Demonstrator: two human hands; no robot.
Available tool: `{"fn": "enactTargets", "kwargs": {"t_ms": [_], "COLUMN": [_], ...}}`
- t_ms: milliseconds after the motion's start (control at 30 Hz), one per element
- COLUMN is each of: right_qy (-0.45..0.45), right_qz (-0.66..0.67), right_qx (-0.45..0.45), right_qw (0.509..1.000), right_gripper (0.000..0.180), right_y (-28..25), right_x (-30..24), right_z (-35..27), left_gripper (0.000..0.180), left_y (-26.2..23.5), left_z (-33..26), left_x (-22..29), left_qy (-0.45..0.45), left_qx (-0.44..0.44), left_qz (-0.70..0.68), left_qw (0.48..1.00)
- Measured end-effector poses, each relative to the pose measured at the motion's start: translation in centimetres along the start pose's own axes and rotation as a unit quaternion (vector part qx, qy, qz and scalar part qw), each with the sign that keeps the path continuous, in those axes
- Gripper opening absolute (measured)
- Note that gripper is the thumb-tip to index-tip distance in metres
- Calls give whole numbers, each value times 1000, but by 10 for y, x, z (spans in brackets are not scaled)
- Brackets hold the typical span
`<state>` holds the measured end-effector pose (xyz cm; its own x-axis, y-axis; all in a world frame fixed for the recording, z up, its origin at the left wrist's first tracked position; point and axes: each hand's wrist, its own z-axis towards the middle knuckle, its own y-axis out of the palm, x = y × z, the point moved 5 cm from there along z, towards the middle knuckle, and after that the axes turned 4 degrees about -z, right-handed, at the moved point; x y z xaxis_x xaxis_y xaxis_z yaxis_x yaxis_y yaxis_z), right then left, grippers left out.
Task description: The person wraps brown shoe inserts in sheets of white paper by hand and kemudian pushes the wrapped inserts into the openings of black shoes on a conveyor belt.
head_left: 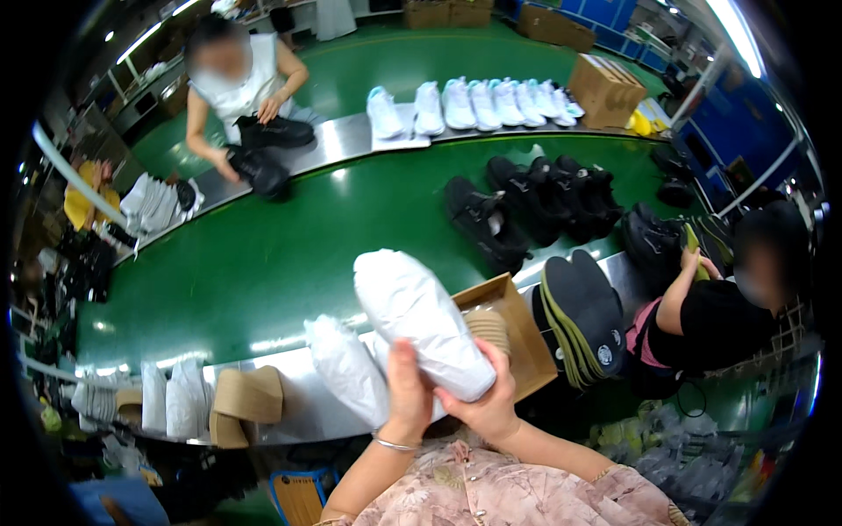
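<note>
Both hands have hold of the white paper-wrapped bundle (421, 320) mid-frame: right hand (491, 403) cupping its lower-right end, left hand (410, 394) along its lower-left side. Long axis slants up-left from the grip. Open cardboard box (533, 355)'s just right, nearer the right hand; second wrapped bundle (345, 364) lies left.

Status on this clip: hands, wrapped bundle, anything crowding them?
Left hand and right hand both holding white paper-wrapped bundle, at a slant. Second wrapped bundle close on its left; open cardboard box close on its right.
</note>
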<state>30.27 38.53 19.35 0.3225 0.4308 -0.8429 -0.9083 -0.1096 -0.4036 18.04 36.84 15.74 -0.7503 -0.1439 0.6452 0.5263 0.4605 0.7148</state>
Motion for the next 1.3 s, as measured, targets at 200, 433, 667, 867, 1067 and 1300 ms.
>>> {"fn": "enactTargets", "kwargs": {"t_ms": [200,433,667,867,1067,1300], "right_qy": [98,173,282,249,192,65], "right_qz": [175,159,289,131,-186,-372], "right_qx": [-20,-44,128,136,0,-108], "right_qw": [979,971,906,950,964,919], "right_gripper": [71,70,58,50,46,41], "right_y": [-16,-70,-120,-190,-221,-139], "right_x": [0,64,150,248,285,319], "right_z": [31,90,143,174,232,294], "left_gripper": [86,63,51,58,61,43], "left_y": [63,114,162,170,212,209], "left_z": [45,107,183,257,332,391], "left_x": [14,-37,-135,-233,-215,-236], "left_qy": [-45,23,28,-42,284,300], "left_qx": [-65,-13,18,-60,-110,-143], "left_qz": [-74,23,110,243,628,723], "left_qw": [994,999,993,967,716,605]}}
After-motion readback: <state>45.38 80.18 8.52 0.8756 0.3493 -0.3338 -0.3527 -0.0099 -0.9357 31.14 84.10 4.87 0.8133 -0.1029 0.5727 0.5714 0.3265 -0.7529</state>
